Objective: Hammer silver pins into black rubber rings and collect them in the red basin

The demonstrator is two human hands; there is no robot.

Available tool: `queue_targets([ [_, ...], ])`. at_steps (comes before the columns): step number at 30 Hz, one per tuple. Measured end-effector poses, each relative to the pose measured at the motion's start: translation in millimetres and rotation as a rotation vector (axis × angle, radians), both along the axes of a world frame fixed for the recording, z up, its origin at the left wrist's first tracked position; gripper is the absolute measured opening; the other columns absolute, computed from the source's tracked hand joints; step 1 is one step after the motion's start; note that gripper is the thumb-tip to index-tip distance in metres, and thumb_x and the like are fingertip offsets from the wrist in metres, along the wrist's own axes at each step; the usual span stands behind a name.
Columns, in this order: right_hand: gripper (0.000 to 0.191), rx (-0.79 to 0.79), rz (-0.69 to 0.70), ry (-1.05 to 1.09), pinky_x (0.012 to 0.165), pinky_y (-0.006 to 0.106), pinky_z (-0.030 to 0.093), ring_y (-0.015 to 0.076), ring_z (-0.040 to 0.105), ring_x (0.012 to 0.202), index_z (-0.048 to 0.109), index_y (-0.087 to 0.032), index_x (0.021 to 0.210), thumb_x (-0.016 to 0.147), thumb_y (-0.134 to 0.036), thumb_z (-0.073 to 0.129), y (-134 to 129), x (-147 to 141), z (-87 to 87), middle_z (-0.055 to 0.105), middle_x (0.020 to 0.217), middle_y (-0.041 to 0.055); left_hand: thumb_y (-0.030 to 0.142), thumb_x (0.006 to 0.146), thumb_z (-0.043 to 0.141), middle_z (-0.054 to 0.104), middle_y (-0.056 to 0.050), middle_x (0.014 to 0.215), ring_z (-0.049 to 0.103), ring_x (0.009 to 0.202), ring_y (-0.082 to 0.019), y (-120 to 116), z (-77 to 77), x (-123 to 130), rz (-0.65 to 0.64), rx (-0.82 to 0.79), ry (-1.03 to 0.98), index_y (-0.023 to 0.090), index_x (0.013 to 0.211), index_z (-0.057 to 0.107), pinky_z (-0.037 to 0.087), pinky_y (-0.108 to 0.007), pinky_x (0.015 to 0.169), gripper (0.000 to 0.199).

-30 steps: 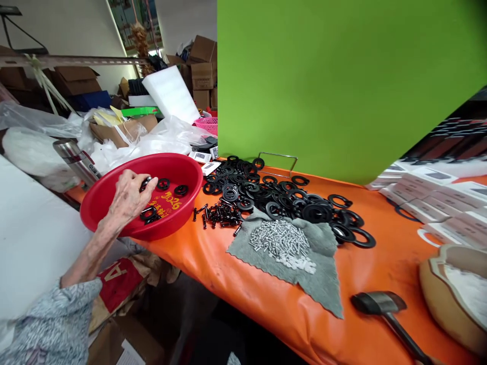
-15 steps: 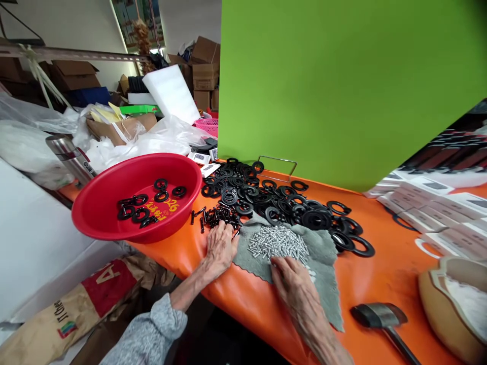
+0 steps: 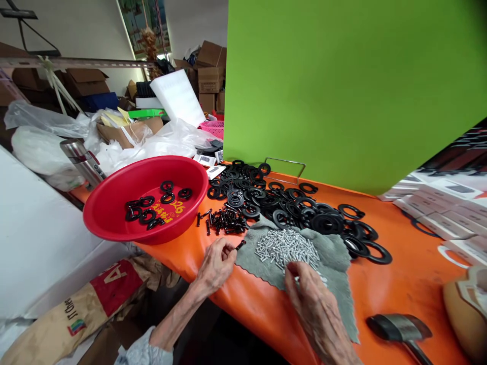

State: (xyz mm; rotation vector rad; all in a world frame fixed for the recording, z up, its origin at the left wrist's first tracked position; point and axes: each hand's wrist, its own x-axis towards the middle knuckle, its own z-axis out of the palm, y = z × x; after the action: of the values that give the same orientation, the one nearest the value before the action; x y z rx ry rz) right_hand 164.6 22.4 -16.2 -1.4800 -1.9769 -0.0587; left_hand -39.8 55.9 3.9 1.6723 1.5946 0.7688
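At lower centre, the left hand (image 3: 216, 263) pinches a small black pin (image 3: 240, 245) at the edge of the grey cloth (image 3: 335, 263) on the orange counter (image 3: 403, 274). The right hand (image 3: 310, 296) rests with its fingers closed on the silver pins (image 3: 287, 247) heaped on the cloth. Black rings (image 3: 297, 208) lie behind; a red bowl (image 3: 110, 213) sits left.

We're looking at some small assembly workshop or stockroom: cardboard boxes (image 3: 207, 71) stacked at the back, plastic bags (image 3: 160, 139) heaped up, and an orange-covered bench (image 3: 411, 274) loaded with black rings (image 3: 289, 203), metal pins (image 3: 287, 247) and white product boxes (image 3: 437, 208) at its right edge.
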Motion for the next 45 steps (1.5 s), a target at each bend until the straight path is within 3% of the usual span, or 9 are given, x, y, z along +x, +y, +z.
queue_targets([
  [6, 0.017, -0.217, -0.064, 0.464, 0.060, 0.026, 0.052, 0.0169, 0.067, 0.064, 0.061, -0.023, 0.085, 0.086, -0.038, 0.052, -30.9, -2.4, 15.3, 0.069, 0.076, 0.0026, 0.043, 0.075, 0.064, 0.052, 0.002, 0.067, 0.046, 0.059, -0.010, -40.4, 13.6, 6.9, 0.014, -0.315, -0.663, 0.015, 0.080, 0.058, 0.037, -0.023, 0.059, 0.030],
  [11, 0.027, -0.451, -0.100, 0.805, 0.061, 0.027, 0.052, 0.0167, 0.063, 0.063, 0.063, -0.023, 0.080, 0.078, -0.050, 0.061, -48.4, -6.3, 18.1, 0.065, 0.070, 0.0019, 0.045, 0.073, 0.069, 0.051, 0.003, 0.064, 0.043, 0.059, -0.009, -60.8, 23.3, 18.1, 0.006, -0.375, -0.778, 0.014, 0.076, 0.059, 0.034, -0.023, 0.061, 0.033],
  [18, 0.034, -0.529, -0.230, 1.142, 0.065, 0.028, 0.051, 0.0165, 0.060, 0.066, 0.067, -0.022, 0.084, 0.069, -0.053, 0.071, -66.0, -21.2, 32.4, 0.065, 0.075, 0.0012, 0.039, 0.072, 0.076, 0.057, -0.002, 0.069, 0.046, 0.056, -0.007, -79.5, 20.7, 26.6, -0.003, -0.649, -1.197, 0.009, 0.077, 0.066, 0.032, -0.021, 0.059, 0.032],
  [22, 0.030, -0.582, -0.173, 1.177, 0.065, 0.027, 0.051, 0.0171, 0.060, 0.067, 0.068, -0.023, 0.081, 0.069, -0.050, 0.073, -73.5, -16.0, 40.2, 0.065, 0.074, 0.0011, 0.034, 0.066, 0.082, 0.059, -0.005, 0.072, 0.045, 0.055, -0.005, -85.7, 22.3, 31.5, 0.039, -0.775, -1.339, 0.006, 0.074, 0.068, 0.032, -0.021, 0.057, 0.031],
  [26, 0.026, -0.643, -0.142, 1.188, 0.066, 0.026, 0.050, 0.0173, 0.059, 0.069, 0.068, -0.022, 0.082, 0.071, -0.046, 0.072, -81.9, -8.7, 41.3, 0.064, 0.073, 0.0013, 0.036, 0.065, 0.082, 0.055, -0.002, 0.066, 0.042, 0.054, -0.005, -90.7, 25.7, 35.5, 0.013, -0.791, -1.310, 0.008, 0.075, 0.068, 0.031, -0.021, 0.058, 0.034],
  [30, 0.025, -0.607, -0.175, 1.216, 0.065, 0.025, 0.048, 0.0157, 0.056, 0.066, 0.065, -0.022, 0.075, 0.074, -0.047, 0.070, -89.6, -6.5, 38.7, 0.061, 0.069, 0.0005, 0.042, 0.066, 0.080, 0.052, 0.001, 0.065, 0.040, 0.059, -0.008, -95.1, 26.6, 37.4, 0.015, -0.562, -1.023, 0.011, 0.081, 0.067, 0.031, -0.022, 0.060, 0.037],
  [33, 0.029, -0.630, -0.177, 1.294, 0.068, 0.026, 0.049, 0.0164, 0.058, 0.070, 0.067, -0.021, 0.085, 0.072, -0.048, 0.072, -93.4, -8.3, 38.8, 0.063, 0.074, 0.0017, 0.044, 0.068, 0.077, 0.054, -0.001, 0.072, 0.042, 0.064, -0.010, -98.7, 25.3, 38.1, 0.003, -0.437, -0.849, 0.012, 0.082, 0.066, 0.034, -0.023, 0.062, 0.037],
  [37, 0.027, -0.567, -0.191, 1.352, 0.066, 0.027, 0.049, 0.0155, 0.057, 0.066, 0.065, -0.022, 0.082, 0.072, -0.046, 0.073, -96.0, -14.8, 40.5, 0.062, 0.071, 0.0004, 0.037, 0.077, 0.068, 0.057, -0.003, 0.079, 0.049, 0.072, -0.014, -103.7, 21.2, 38.0, -0.067, -0.337, -0.734, 0.013, 0.085, 0.065, 0.040, -0.026, 0.068, 0.025],
  [45, 0.028, -0.561, -0.077, 1.203, 0.060, 0.024, 0.047, 0.0134, 0.054, 0.064, 0.061, -0.021, 0.076, 0.076, -0.049, 0.069, -92.9, -16.1, 31.2, 0.057, 0.069, -0.0008, 0.024, 0.086, 0.055, 0.056, -0.003, 0.081, 0.050, 0.074, -0.015, -109.0, 15.6, 35.1, -0.173, -0.193, -0.527, 0.015, 0.087, 0.066, 0.041, -0.026, 0.068, 0.014],
])
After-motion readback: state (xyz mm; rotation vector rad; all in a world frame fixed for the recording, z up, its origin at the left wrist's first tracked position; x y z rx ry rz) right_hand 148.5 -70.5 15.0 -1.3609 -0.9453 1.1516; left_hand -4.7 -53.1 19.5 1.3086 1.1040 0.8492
